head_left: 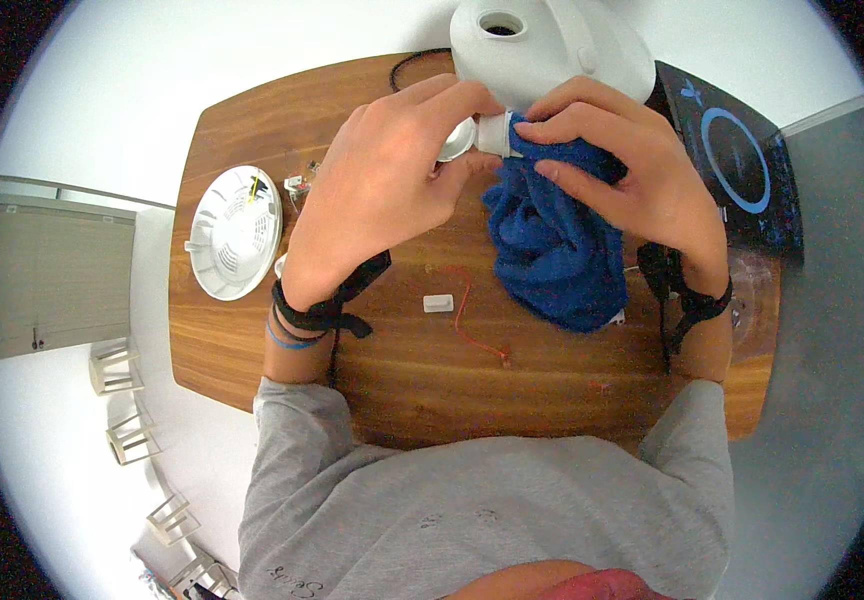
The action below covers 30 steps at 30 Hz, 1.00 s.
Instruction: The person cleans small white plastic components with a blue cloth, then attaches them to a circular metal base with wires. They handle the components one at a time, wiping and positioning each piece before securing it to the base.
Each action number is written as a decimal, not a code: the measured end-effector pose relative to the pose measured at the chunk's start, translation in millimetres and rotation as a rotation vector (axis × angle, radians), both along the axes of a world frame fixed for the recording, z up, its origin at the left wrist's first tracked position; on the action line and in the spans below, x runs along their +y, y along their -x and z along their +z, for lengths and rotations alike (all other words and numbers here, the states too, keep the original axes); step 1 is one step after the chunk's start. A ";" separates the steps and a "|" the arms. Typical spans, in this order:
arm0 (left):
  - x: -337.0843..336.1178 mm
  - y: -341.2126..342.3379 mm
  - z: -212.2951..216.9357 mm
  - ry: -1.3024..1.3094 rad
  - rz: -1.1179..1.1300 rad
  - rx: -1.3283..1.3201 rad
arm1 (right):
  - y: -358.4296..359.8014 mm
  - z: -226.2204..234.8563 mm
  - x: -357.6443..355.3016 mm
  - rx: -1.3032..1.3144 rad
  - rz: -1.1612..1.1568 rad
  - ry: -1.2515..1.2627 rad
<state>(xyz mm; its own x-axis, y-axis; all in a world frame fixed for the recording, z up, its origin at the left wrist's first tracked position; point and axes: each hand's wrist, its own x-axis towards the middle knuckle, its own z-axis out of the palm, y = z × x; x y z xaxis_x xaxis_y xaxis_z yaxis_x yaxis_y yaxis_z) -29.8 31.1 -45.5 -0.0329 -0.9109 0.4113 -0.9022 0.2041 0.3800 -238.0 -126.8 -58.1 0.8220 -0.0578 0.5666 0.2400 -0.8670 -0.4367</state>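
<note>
Over the far middle of the wooden table (392,400), my left hand (392,150) pinches a small white cylindrical plastic part (493,133) with a rounded, shiny end (459,140) between thumb and fingers. My right hand (637,165) grips a blue cloth (557,240), its fingers pressing the upper edge against the right side of the white part. The rest of the cloth hangs bunched below the right hand, over the tabletop. Whether the cloth goes inside the part is hidden. Black bands circle both wrists.
A white appliance housing (562,65) with a round opening stands at the back. To the right lies a black cooktop (737,160). A round white slotted cover (237,235) and small electrical parts (297,185) are left. Nearer sit a small white block (438,303) and red wire (462,325).
</note>
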 end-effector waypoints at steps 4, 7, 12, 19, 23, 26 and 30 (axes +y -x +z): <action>2.2 0.9 2.7 -0.033 -0.026 0.007 | 3.2 0.3 3.5 0.046 -0.049 0.034; 2.7 -3.8 4.0 -0.038 -0.076 0.079 | 2.3 0.2 6.1 -0.007 -0.150 0.083; 4.2 -5.4 8.4 -0.018 -0.115 0.172 | -3.0 -5.8 -1.4 -0.072 -0.105 0.084; 6.6 -6.0 12.1 0.046 -0.107 0.251 | 1.4 -1.3 9.8 0.142 -0.166 -0.201; 6.5 -7.3 6.4 0.039 -0.067 0.157 | -4.0 -9.3 1.3 -0.013 -0.074 0.056; 7.4 -1.7 4.6 -0.005 -0.028 0.054 | -5.7 -10.2 -2.5 0.001 -0.091 0.185; 5.7 -3.9 4.0 0.001 -0.006 0.027 | -9.9 -14.6 2.6 -0.035 -0.135 0.103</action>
<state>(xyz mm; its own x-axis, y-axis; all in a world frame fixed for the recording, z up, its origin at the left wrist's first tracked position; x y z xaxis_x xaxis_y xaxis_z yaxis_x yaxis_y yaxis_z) -25.8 36.8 -41.5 -0.0274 -0.9104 0.4128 -0.8901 0.2101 0.4044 -228.1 -124.2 -72.7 0.7905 -0.1069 0.6031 0.1315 -0.9321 -0.3376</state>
